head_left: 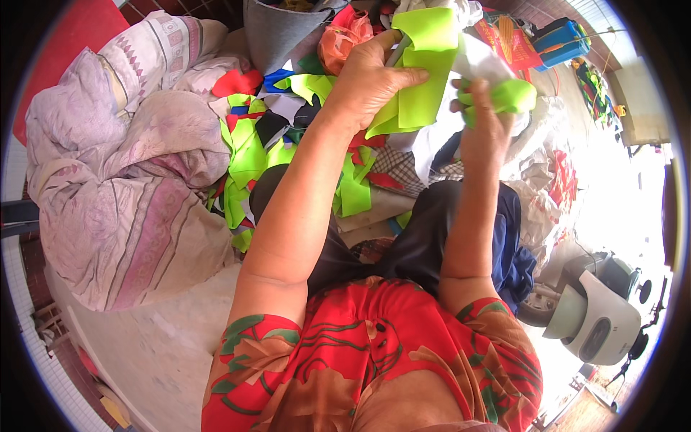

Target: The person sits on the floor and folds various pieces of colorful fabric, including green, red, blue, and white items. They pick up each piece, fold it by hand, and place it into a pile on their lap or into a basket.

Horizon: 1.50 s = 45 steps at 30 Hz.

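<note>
My left hand (367, 83) is closed on a neon-green fabric piece (430, 75), thumb on top, and the piece hangs down in flat folds. To its right, my right hand (486, 119) grips a bunched neon-green scrap (515, 96); motion blurs it a little. Whitish material (484, 59) shows between the two hands, too bright to make out. Below and beyond my hands spreads a heap of fabric scraps in neon green (246, 147), red, black, blue and grey, with a checked cloth (398, 170) among them.
A large pale patterned cloth bundle (137, 151) lies at the left. A grey fabric container (288, 36) and an orange plastic bag (345, 43) stand beyond the heap. White plastic bags (540, 201) lie at the right, near a grey-and-white scooter (601, 317). A blue container (563, 45) sits far right.
</note>
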Available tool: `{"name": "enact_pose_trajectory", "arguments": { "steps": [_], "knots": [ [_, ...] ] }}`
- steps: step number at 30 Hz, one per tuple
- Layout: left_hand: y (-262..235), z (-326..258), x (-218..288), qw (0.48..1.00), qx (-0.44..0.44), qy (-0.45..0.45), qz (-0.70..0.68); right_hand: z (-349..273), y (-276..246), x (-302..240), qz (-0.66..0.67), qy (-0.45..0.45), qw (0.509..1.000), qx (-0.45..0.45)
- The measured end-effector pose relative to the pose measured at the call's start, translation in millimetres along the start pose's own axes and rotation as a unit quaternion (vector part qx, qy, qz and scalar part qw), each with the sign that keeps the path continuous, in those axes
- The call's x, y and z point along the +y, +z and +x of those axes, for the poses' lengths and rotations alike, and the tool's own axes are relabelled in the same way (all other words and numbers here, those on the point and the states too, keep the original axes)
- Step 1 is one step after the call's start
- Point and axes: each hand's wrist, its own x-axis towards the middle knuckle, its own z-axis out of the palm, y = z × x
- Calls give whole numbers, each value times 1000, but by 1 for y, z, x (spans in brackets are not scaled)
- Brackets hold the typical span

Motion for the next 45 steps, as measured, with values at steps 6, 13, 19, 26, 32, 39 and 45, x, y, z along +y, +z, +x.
{"name": "enact_pose_trajectory", "arguments": {
  "steps": [6, 13, 19, 26, 32, 39, 45],
  "knots": [
    [4, 1, -6, 996, -38, -38, -72, -13, 14, 19, 10, -6, 1000, -12],
    [-3, 0, 2, 994, -40, -52, -91, -1, -20, 26, 438, 132, 888, -49],
    [-1, 2, -6, 1000, -27, -13, -11, -4, -20, 15, 452, 133, 879, -68],
    [4, -1, -9, 990, -93, 4, 103, -18, -3, 27, 242, 146, 959, 16],
    [0, -2, -7, 981, -124, -28, 143, -17, -7, 34, 267, 158, 950, 24],
    [-5, -1, 1, 992, -42, -86, 78, -9, -25, 36, 465, 249, 850, -11],
    [-1, -5, 6, 990, -63, -104, 66, -11, -25, 33, 586, 250, 746, -192]
  ]
}}
